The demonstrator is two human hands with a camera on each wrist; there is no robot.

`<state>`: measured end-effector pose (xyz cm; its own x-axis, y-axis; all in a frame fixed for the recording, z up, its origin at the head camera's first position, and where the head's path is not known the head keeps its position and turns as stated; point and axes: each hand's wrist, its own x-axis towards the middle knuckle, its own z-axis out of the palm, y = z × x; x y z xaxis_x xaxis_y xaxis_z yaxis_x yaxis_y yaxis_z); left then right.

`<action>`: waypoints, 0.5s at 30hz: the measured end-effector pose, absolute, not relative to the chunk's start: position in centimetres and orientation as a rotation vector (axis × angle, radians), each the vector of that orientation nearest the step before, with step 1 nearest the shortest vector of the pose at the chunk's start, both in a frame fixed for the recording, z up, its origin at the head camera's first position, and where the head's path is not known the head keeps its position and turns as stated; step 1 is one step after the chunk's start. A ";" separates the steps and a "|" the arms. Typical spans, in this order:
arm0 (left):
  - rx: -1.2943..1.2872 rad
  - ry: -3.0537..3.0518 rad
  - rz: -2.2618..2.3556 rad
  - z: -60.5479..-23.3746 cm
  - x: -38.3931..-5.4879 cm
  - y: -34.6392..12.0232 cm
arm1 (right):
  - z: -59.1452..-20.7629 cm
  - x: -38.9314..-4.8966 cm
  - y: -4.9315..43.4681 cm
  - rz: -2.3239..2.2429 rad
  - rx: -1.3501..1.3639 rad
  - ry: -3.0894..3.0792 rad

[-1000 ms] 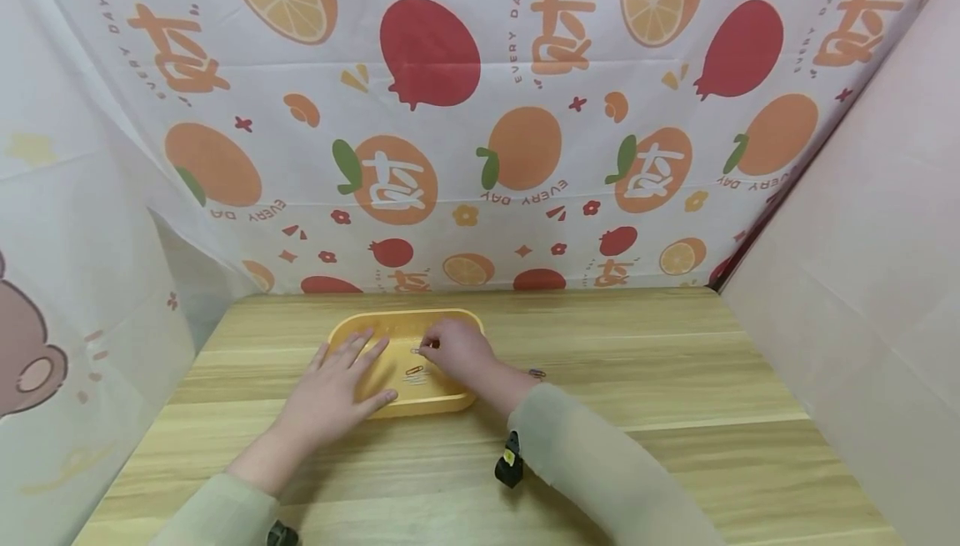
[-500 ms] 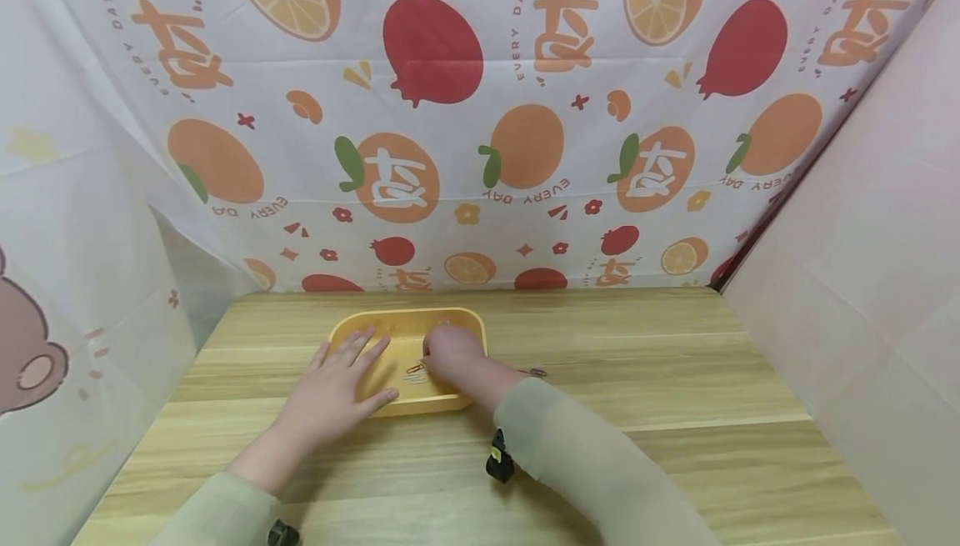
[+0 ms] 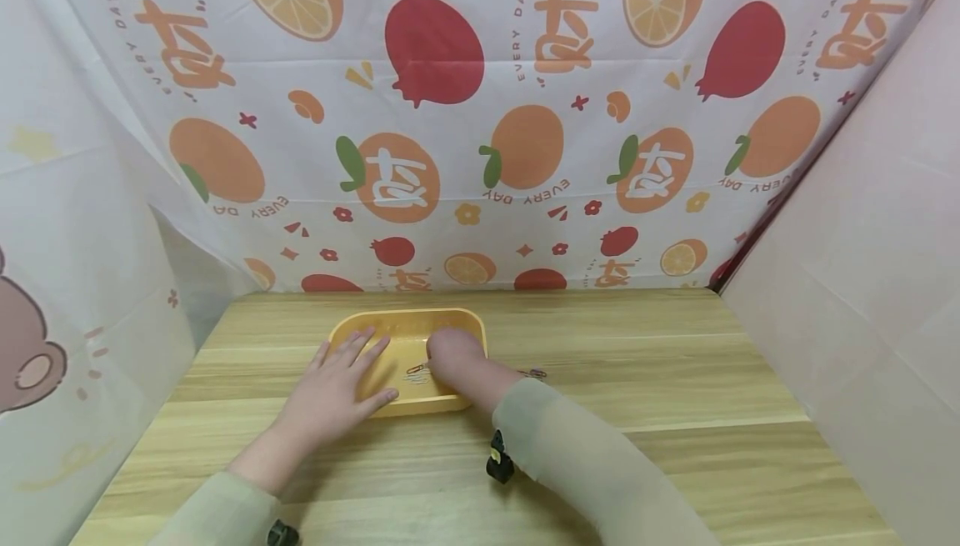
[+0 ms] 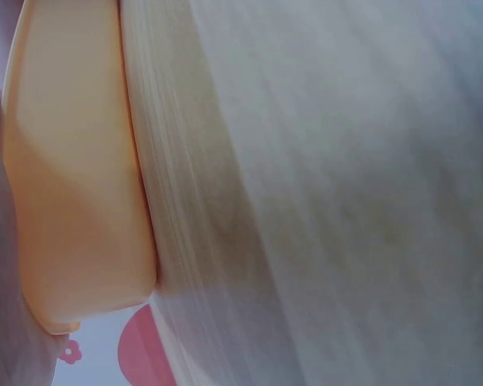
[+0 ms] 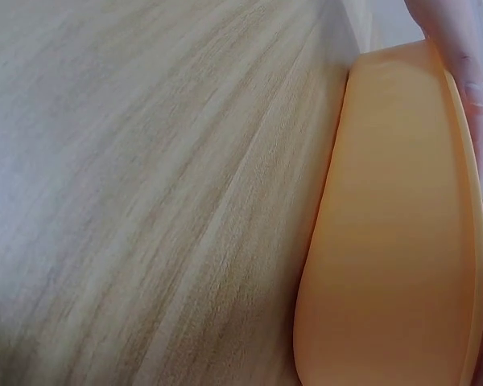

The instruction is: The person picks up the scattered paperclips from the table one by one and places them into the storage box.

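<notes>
A yellow plastic tray (image 3: 408,403) sits on the wooden table in the head view. My left hand (image 3: 330,388) rests over its left side, fingers spread, the thumb along the near rim. Reaching into the right part is my right hand (image 3: 456,356), its back upward and its fingertips hidden beneath it; I cannot tell what they hold. Just left of that hand, a reddish-brown paper clip (image 3: 415,370) lies on the tray floor. Several silver paper clips (image 3: 416,378) lie close together beside it. Both wrist views show the tray's outer wall (image 4: 80,177) from the side.
A few more paper clips (image 3: 536,373) lie on the table (image 3: 637,363) right of the tray, partly behind my right forearm. A fruit-print cloth (image 3: 465,154) hangs behind the table, with pale cloth at both sides.
My right hand has drawn slightly right and turned over inside the tray; its fingertips, earlier pinching a small silver paper clip, are now out of sight. My left hand has stayed put.
</notes>
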<state>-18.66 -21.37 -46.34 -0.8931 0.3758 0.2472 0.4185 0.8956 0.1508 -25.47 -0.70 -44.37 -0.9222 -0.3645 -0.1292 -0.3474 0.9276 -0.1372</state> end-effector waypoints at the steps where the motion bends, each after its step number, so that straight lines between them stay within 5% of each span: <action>1: -0.604 -2.852 -0.297 -46.3 -18.6 -21.4 | -44.4 -25.5 -0.7 -0.164 -0.547 2.937; 15: -0.611 -2.857 -0.299 -46.1 -18.6 -21.4 | -44.4 -25.4 -0.2 -0.202 -0.630 2.968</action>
